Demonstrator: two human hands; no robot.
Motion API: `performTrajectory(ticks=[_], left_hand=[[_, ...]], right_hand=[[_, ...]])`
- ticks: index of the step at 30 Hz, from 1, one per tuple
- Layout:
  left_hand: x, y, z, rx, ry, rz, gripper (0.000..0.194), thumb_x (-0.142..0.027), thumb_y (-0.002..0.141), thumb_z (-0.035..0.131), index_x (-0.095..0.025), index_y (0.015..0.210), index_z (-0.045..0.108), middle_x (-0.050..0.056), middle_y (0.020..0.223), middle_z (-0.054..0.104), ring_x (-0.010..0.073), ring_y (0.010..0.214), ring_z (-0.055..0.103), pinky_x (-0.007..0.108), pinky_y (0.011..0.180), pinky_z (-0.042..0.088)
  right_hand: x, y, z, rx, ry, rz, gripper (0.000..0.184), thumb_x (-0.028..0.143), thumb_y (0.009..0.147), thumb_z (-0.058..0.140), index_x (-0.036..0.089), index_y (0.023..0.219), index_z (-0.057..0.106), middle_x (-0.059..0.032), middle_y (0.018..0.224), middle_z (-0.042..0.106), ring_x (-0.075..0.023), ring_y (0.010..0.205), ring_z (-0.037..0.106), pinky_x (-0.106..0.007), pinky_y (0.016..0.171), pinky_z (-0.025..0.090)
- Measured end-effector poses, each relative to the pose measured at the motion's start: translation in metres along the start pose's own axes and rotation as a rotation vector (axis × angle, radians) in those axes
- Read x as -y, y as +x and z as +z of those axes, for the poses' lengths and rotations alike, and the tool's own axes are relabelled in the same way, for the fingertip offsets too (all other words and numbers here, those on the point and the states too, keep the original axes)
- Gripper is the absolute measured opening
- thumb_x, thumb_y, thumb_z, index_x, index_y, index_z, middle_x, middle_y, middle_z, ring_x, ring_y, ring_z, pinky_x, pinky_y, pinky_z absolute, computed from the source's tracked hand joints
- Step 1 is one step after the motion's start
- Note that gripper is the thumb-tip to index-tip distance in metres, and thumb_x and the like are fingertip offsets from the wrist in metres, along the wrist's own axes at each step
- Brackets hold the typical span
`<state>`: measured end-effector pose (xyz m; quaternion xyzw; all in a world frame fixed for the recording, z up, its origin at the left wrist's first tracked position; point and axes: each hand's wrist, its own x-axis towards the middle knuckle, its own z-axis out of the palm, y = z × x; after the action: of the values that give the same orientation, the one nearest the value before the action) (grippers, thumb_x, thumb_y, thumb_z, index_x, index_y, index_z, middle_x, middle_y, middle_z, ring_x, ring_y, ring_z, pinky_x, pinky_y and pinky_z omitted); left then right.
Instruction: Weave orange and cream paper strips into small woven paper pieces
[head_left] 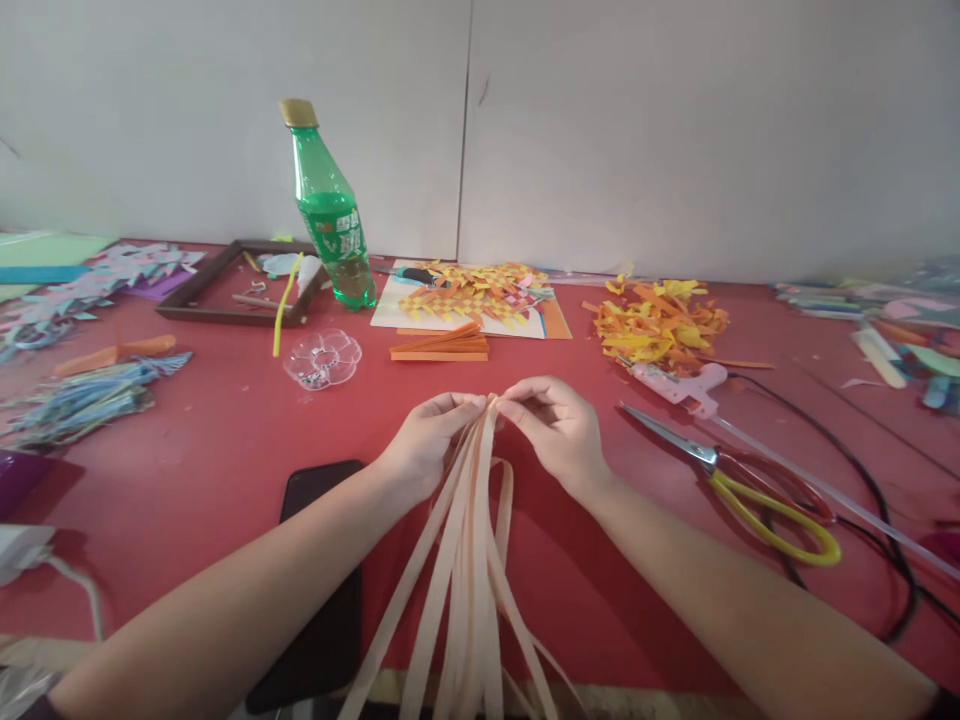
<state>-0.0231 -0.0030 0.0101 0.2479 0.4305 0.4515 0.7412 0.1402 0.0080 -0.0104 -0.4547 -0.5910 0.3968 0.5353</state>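
A bundle of long peach-coloured paper strips [457,560] fans down from my fingertips toward the table's near edge. My left hand [431,440] pinches the gathered top of the strips from the left. On the other side, my right hand [559,435] pinches the same top end between thumb and fingers. Both hands meet there, just above the red table [577,590], and the fingertips hide the exact join of the strips. One strip loops back beneath my right hand. A dark phone [322,610] lies partly under my left forearm.
Scissors [712,460] and a pink glue gun [682,385] with its cable lie right. Orange and yellow paper pieces [660,320] are heaped behind. Orange strips [442,345], a clear flower-shaped dish [322,360], a green bottle [330,220] and a frame [187,300] stand farther back.
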Motion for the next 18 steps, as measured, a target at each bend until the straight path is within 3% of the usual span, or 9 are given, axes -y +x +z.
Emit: performTrajectory(ticks=[3,6,10,14,18], left_hand=[[-0.0002,-0.0008,0.0006,0.04,0.021,-0.005,0.029,-0.033,0.067,0.082,-0.011,0.077,0.066,0.007,0.074,0.073,0.0134,0.065,0.065,0.023,0.064,0.051],[-0.0003,-0.0016,0.0006,0.058,0.028,-0.013,0.028,-0.034,0.067,0.082,-0.011,0.075,0.068,0.006,0.074,0.072,0.0124,0.061,0.064,0.023,0.063,0.05],[-0.0001,-0.001,-0.0005,0.065,0.024,-0.013,0.026,-0.032,0.067,0.082,-0.012,0.075,0.069,0.005,0.071,0.072,0.0124,0.06,0.063,0.024,0.064,0.05],[-0.001,-0.0002,-0.0001,0.06,0.002,-0.056,0.021,-0.028,0.07,0.08,-0.011,0.076,0.07,0.006,0.071,0.072,0.0137,0.063,0.065,0.024,0.067,0.051],[-0.0031,-0.0006,0.0015,0.041,-0.063,-0.115,0.011,-0.022,0.076,0.074,-0.012,0.075,0.069,0.007,0.073,0.072,0.0139,0.064,0.066,0.024,0.065,0.052]], right_hand=[[-0.0009,-0.0016,0.0003,0.018,-0.026,-0.023,0.014,0.034,0.079,0.073,0.023,0.085,0.066,-0.0017,0.082,0.071,-0.0153,0.067,0.068,-0.032,0.068,0.058],[-0.0013,-0.0012,-0.0002,0.017,-0.162,-0.117,0.01,0.032,0.083,0.069,0.025,0.089,0.071,-0.0033,0.088,0.073,-0.0173,0.074,0.069,-0.035,0.075,0.058],[-0.002,0.0012,-0.0003,0.063,-0.175,-0.127,0.018,0.033,0.086,0.065,0.028,0.101,0.073,-0.0035,0.096,0.073,-0.0172,0.077,0.069,-0.035,0.072,0.059],[-0.0019,0.0025,-0.0003,0.084,-0.177,-0.081,0.014,0.036,0.086,0.065,0.025,0.09,0.072,-0.0049,0.093,0.072,-0.02,0.086,0.068,-0.034,0.072,0.057],[0.0005,0.0011,-0.0018,0.068,-0.23,-0.185,0.01,0.032,0.088,0.063,0.024,0.085,0.07,-0.0035,0.088,0.068,-0.0177,0.081,0.066,-0.034,0.077,0.054]])
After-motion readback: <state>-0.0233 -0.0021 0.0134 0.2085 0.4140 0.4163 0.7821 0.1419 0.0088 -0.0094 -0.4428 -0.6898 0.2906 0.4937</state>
